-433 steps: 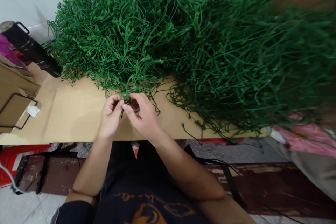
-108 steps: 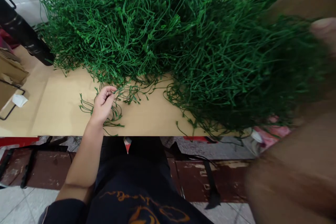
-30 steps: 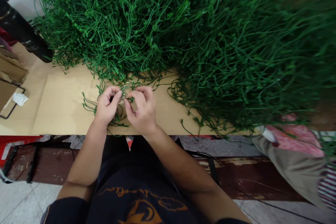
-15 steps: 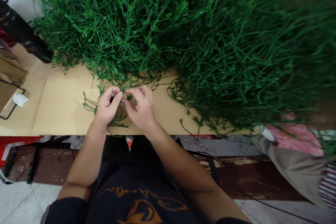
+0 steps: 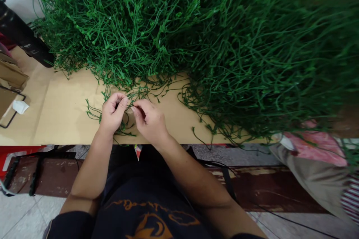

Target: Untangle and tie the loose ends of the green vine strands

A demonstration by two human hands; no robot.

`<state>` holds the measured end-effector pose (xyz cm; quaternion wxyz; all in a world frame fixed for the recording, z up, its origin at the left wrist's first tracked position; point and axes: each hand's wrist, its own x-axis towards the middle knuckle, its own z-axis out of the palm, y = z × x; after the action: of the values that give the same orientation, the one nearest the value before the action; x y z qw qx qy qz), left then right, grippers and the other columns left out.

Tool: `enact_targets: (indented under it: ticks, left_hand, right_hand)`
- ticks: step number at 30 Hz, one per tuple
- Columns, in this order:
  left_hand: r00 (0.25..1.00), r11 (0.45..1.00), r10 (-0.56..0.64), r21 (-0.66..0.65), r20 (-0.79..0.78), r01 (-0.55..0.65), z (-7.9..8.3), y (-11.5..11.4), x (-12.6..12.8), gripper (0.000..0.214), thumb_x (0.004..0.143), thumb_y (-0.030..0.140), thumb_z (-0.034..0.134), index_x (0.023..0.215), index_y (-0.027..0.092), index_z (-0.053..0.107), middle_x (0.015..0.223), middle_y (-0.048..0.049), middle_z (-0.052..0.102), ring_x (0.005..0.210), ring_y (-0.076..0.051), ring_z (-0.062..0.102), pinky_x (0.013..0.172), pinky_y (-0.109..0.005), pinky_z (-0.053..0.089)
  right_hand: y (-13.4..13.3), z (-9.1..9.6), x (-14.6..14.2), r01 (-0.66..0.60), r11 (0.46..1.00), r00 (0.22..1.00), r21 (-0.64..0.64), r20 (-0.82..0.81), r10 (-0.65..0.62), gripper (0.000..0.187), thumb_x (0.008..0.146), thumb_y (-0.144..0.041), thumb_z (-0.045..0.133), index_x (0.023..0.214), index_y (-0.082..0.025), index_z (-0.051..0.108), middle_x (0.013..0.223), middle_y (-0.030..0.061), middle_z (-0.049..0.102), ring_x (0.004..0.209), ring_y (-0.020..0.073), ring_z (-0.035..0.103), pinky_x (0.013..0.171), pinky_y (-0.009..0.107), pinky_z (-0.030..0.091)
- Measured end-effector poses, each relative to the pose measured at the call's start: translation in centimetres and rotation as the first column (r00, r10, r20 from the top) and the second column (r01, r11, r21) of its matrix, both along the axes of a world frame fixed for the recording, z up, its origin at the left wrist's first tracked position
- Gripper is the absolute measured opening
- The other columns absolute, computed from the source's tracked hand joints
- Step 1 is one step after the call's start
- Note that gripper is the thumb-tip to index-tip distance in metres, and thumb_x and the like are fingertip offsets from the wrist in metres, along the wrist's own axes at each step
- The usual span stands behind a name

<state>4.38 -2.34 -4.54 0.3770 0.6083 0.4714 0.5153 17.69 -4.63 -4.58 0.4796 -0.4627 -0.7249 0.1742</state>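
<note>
Both my hands meet over the front of the cardboard-covered table [image 5: 67, 101]. My left hand [image 5: 113, 112] is closed, thumb against bent forefinger, pinching a thin green plastic stem. Just to its right, my right hand [image 5: 150, 119] pinches the green stem [image 5: 129, 106] between thumb and fingertips; a short piece shows between the hands. Several loose stems [image 5: 94, 111] with small forked tips lie left of and beneath my left hand. Behind my hands rises a big tangled heap of green plastic stems [image 5: 134, 33], its near strands close to my fingers.
A black bottle [image 5: 25, 35] leans at the far left. Near it are a cardboard box [image 5: 11, 71], a black wire frame and a crumpled white paper [image 5: 20, 106]. At right sits another person, with a pink cloth [image 5: 316, 145] on the lap. A brown bench [image 5: 266, 186] runs below.
My right hand has shifted slightly down, its fingers closing from a looser pinch onto the stem. My left hand has barely moved.
</note>
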Motion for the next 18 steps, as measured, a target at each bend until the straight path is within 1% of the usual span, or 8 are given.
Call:
enact_targets:
  ticks: [5, 7, 9, 11, 12, 13, 15, 18]
  left_hand:
    - [0.991, 0.991, 0.132, 0.018, -0.028, -0.132, 0.1, 0.0, 0.3, 0.030, 0.079, 0.048, 0.056, 0.072, 0.019, 0.052, 0.060, 0.0039, 0.042, 0.053, -0.008, 0.036, 0.051, -0.022, 0.031]
    - [0.981, 0.980, 0.196, 0.023, -0.016, -0.195, 0.1, 0.4, 0.1, 0.030, 0.079, 0.047, 0.055, 0.071, 0.019, 0.050, 0.059, 0.0040, 0.040, 0.054, -0.009, 0.036, 0.052, -0.022, 0.032]
    - [0.953, 0.953, 0.301, 0.023, 0.038, -0.302, 0.1, 1.0, -0.5, 0.030, 0.080, 0.047, 0.054, 0.070, 0.019, 0.048, 0.058, 0.0045, 0.037, 0.054, -0.009, 0.035, 0.052, -0.022, 0.032]
    - [0.906, 0.913, 0.406, 0.002, 0.125, -0.409, 0.1, 1.6, -1.3, 0.032, 0.081, 0.047, 0.053, 0.069, 0.020, 0.044, 0.056, 0.0054, 0.034, 0.051, -0.008, 0.032, 0.049, -0.022, 0.029]
    - [0.889, 0.902, 0.428, -0.021, 0.162, -0.431, 0.2, 1.8, -1.7, 0.032, 0.080, 0.048, 0.054, 0.068, 0.020, 0.043, 0.054, 0.0058, 0.033, 0.049, -0.008, 0.030, 0.047, -0.022, 0.027]
    - [0.884, 0.902, 0.429, -0.044, 0.186, -0.429, 0.3, 1.8, -2.0, 0.033, 0.079, 0.048, 0.056, 0.068, 0.019, 0.043, 0.054, 0.0061, 0.033, 0.048, -0.007, 0.029, 0.045, -0.022, 0.025]
    - [0.905, 0.927, 0.374, -0.066, 0.203, -0.369, 0.4, 1.5, -2.2, 0.033, 0.076, 0.048, 0.059, 0.068, 0.019, 0.046, 0.052, 0.0062, 0.035, 0.046, -0.007, 0.029, 0.044, -0.021, 0.023]
    - [0.955, 0.974, 0.226, -0.042, 0.192, -0.223, 0.5, 0.8, -1.5, 0.033, 0.074, 0.049, 0.061, 0.069, 0.018, 0.051, 0.052, 0.0054, 0.038, 0.046, -0.006, 0.032, 0.043, -0.020, 0.024]
  right_hand:
    - [-0.6, 0.1, -0.1, -0.086, 0.995, 0.996, -0.053, -0.019, 0.085, 0.015, 0.087, -0.020, 0.041, 0.076, -0.018, 0.051, 0.069, 0.0020, 0.057, 0.064, 0.0124, 0.051, 0.061, 0.024, 0.041]
    - [-1.4, 0.4, -0.5, -0.175, 0.984, 0.985, -0.043, -0.016, 0.174, 0.016, 0.086, -0.016, 0.040, 0.074, -0.018, 0.049, 0.068, 0.0017, 0.055, 0.065, 0.0123, 0.050, 0.062, 0.024, 0.041]
    - [-2.6, 0.8, -1.1, -0.371, 0.929, 0.929, -0.005, 0.004, 0.371, 0.016, 0.084, -0.011, 0.039, 0.072, -0.018, 0.048, 0.067, 0.0012, 0.054, 0.065, 0.0119, 0.048, 0.063, 0.024, 0.041]
    - [-3.9, 1.4, -1.4, -0.570, 0.819, 0.821, 0.064, 0.057, 0.568, 0.017, 0.082, -0.007, 0.039, 0.072, -0.018, 0.046, 0.065, 0.0008, 0.053, 0.063, 0.0117, 0.045, 0.061, 0.024, 0.040]
    - [-4.4, 1.7, -1.4, -0.624, 0.775, 0.782, 0.098, 0.074, 0.619, 0.016, 0.081, -0.007, 0.039, 0.072, -0.018, 0.046, 0.065, 0.0011, 0.052, 0.063, 0.0120, 0.044, 0.061, 0.024, 0.040]
    - [-4.6, 2.0, -1.2, -0.636, 0.762, 0.771, 0.124, 0.067, 0.633, 0.015, 0.081, -0.007, 0.039, 0.073, -0.018, 0.045, 0.066, 0.0019, 0.052, 0.065, 0.0124, 0.044, 0.063, 0.025, 0.040]
    - [-4.2, 2.7, -0.2, -0.553, 0.825, 0.826, 0.120, -0.055, 0.562, 0.012, 0.085, -0.011, 0.038, 0.077, -0.018, 0.045, 0.071, 0.0033, 0.051, 0.071, 0.0129, 0.045, 0.066, 0.026, 0.041]
    - [-2.4, 3.4, 1.7, -0.288, 0.956, 0.893, -0.060, -0.378, 0.245, 0.011, 0.090, -0.021, 0.036, 0.082, -0.019, 0.043, 0.070, 0.0006, 0.045, 0.064, 0.0100, 0.043, 0.059, 0.024, 0.038]
